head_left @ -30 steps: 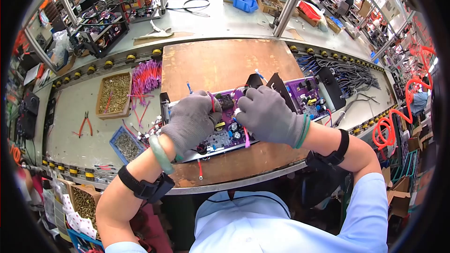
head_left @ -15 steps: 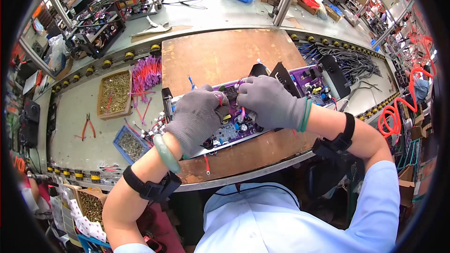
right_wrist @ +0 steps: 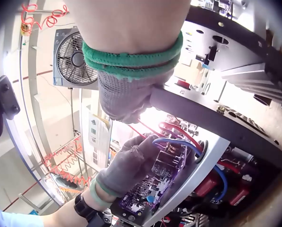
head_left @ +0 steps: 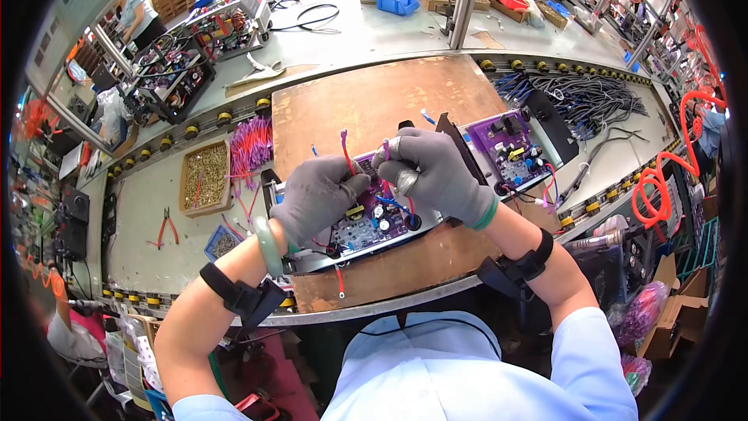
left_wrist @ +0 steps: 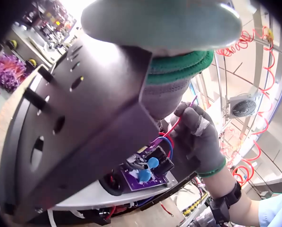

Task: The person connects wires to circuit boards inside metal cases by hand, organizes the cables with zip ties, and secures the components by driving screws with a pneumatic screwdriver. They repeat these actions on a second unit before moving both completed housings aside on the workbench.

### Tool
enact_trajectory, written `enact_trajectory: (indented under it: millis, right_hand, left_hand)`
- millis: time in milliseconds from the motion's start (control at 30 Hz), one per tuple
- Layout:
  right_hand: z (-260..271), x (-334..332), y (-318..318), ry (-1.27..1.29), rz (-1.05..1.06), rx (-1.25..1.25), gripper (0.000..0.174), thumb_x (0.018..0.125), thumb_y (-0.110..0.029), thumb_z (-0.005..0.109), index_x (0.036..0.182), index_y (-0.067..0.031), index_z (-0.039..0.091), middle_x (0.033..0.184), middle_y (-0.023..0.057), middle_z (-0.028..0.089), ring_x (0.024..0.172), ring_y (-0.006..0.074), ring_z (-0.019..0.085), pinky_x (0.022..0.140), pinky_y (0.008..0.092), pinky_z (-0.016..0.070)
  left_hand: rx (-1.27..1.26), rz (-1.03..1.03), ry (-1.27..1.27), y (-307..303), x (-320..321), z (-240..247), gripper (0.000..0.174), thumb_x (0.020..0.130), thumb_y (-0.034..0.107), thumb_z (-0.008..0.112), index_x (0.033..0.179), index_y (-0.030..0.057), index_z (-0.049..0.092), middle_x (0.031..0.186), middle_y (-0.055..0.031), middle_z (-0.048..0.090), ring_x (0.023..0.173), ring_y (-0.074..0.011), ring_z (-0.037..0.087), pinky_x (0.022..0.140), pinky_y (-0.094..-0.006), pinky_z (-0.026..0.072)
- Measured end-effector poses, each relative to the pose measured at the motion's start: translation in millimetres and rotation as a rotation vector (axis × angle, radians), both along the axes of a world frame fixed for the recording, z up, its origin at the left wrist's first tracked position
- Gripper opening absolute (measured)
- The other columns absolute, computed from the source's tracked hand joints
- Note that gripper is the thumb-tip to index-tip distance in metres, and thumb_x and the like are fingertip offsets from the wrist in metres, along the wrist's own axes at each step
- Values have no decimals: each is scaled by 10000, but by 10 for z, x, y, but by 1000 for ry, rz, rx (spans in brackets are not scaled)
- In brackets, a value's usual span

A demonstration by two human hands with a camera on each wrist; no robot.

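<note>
1. The left hand [head_left: 318, 193] is curling thumb and fingers closely round a red wire [head_left: 347, 154], whose end is standing up above the grip.
2. The right hand [head_left: 440, 170] is pinching a purple-ended wire [head_left: 386, 148], its grip closed at the fingertips. Whether both wires are joining lower down, I cannot tell.
3. Both hands are holding the wires over the purple board [head_left: 397, 226] — probably lifting the ends clear of crowded parts and into easy sight.
4. That board is lying in its metal case in front of the person, beneath the hands. A black panel [head_left: 461, 152] is standing at its right, with a second board [head_left: 506, 143] sitting beyond.
5. The wood sheet [head_left: 382, 105] is lying beneath the case, likely giving it a flat, kinder bed than the rollers [head_left: 191, 132] edging the table [head_left: 148, 179].
6. Pliers [head_left: 164, 228], a box of brass parts [head_left: 206, 210] and a wire bundle [head_left: 251, 144] are lying leftward, seemingly within reach; grey cables [head_left: 588, 101] are heaping up rightward.
7. Farther out, a red hose [head_left: 650, 199] is hanging in coils — and a fan [right_wrist: 76, 57] is facing the workplace.
</note>
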State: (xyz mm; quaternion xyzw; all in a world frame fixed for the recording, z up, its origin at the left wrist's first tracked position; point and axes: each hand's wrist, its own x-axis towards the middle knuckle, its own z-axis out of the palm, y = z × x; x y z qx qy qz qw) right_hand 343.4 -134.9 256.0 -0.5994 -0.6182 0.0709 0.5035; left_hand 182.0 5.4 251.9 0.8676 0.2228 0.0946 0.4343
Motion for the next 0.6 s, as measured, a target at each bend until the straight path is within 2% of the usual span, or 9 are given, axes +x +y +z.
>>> enact_trajectory:
  millis: [67,100,133,200,267,367,400,467,600]
  right_hand:
    - [-16,13,-4,11,1,-8,121,810,-71,743,792,-3,644,738,134,616,653,286,610,600,382,489]
    - [-18,17,-13,-5,12,-10,99,821,-66,732,861,3,673,762,127,623,667,255,616,613,354,494]
    - [-22,24,-19,-21,19,-11,122,831,-62,722,931,8,703,786,121,631,681,223,621,625,326,500]
    - [-50,25,-8,-37,-4,14,132,811,-56,731,921,7,695,776,123,620,672,234,609,611,343,490]
    - [-62,29,-3,-37,-4,73,127,786,-44,739,885,7,677,763,126,604,659,250,592,596,362,475]
    - [-62,35,-17,-52,-32,78,114,767,-31,742,839,0,659,736,123,594,654,275,588,585,379,465]
    - [-62,30,-14,-60,-38,89,112,765,-31,744,829,-3,656,730,121,595,656,281,591,585,382,464]
    - [-74,43,7,-57,-36,78,110,770,-42,751,826,-5,665,726,121,602,659,291,601,586,385,471]
    - [-84,42,25,-49,-45,87,112,780,-55,757,834,-1,676,735,128,611,669,299,614,593,388,486]
  left_hand:
    - [268,-1,-2,-54,17,16,135,890,160,738,905,25,736,777,-157,694,691,-231,693,658,-345,541]
    - [389,-78,-123,-76,35,14,135,872,179,748,898,51,716,798,-156,675,716,-300,688,653,-360,539]
    - [394,-83,-120,-113,64,24,135,872,179,748,898,51,716,798,-156,675,716,-300,688,653,-360,539]
    - [516,-100,1,-208,146,62,172,914,263,677,915,93,696,837,-154,666,798,-375,665,705,-478,528]
    - [483,-113,24,-174,173,62,147,922,254,658,938,113,697,874,-154,676,826,-372,673,714,-465,533]
    - [127,-71,108,-65,81,62,93,895,204,693,939,123,701,904,-142,687,823,-360,681,720,-438,544]
    - [129,-76,118,-63,43,51,93,895,204,693,939,123,701,904,-142,687,823,-360,681,720,-438,544]
    - [441,-133,30,-60,-40,25,111,877,200,723,946,116,704,888,-133,689,789,-339,685,704,-414,545]
    - [260,-83,-85,-26,-43,-126,110,882,209,718,917,110,684,886,-132,689,779,-342,690,675,-419,551]
